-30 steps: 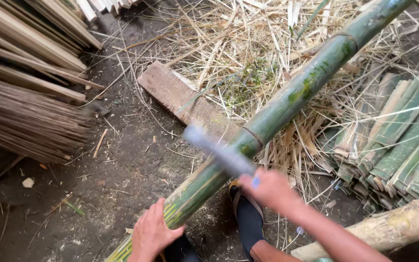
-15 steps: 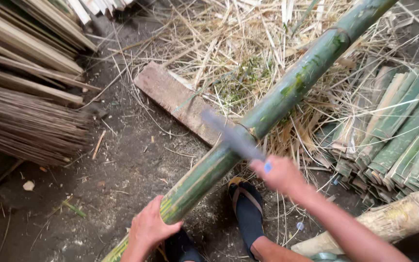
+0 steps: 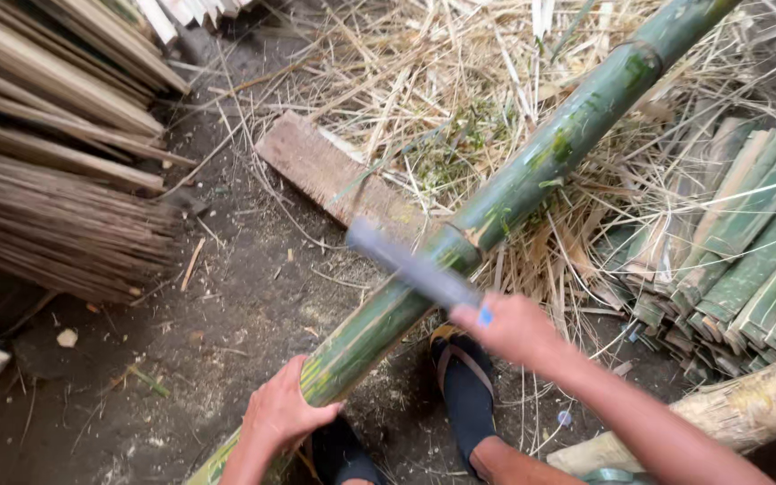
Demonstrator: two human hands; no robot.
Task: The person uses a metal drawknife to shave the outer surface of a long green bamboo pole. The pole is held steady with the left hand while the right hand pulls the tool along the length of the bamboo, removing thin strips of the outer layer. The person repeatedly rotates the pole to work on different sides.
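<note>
I am working over a patch of dark dirt floor strewn with dry straw, and the biggest thing in front of me is the long green bamboo pole, which is running from between my feet up and away to the far right, propped across a weathered wooden plank. It is lying on much the same slant as a second ago, though its near end is sitting a shade further left. To my left, bundles of split bamboo strips are lying stacked; to my right, a heap of green split slats is resting on the straw, with a pale thick log just below them

What is changing is the blade: it is blurring with motion, and over the last second it is coming lower and closer along the pole, so that it is now crossing the stem near the node ring. I judge I am chopping at that joint, stroke after stroke

My right hand is wrapping tight around the knife handle, fingers fully closed on it. My left hand is gripping the pole's near end, fingers curled round it, steadying it. My foot in a dark sandal is standing just beside the pole
</note>
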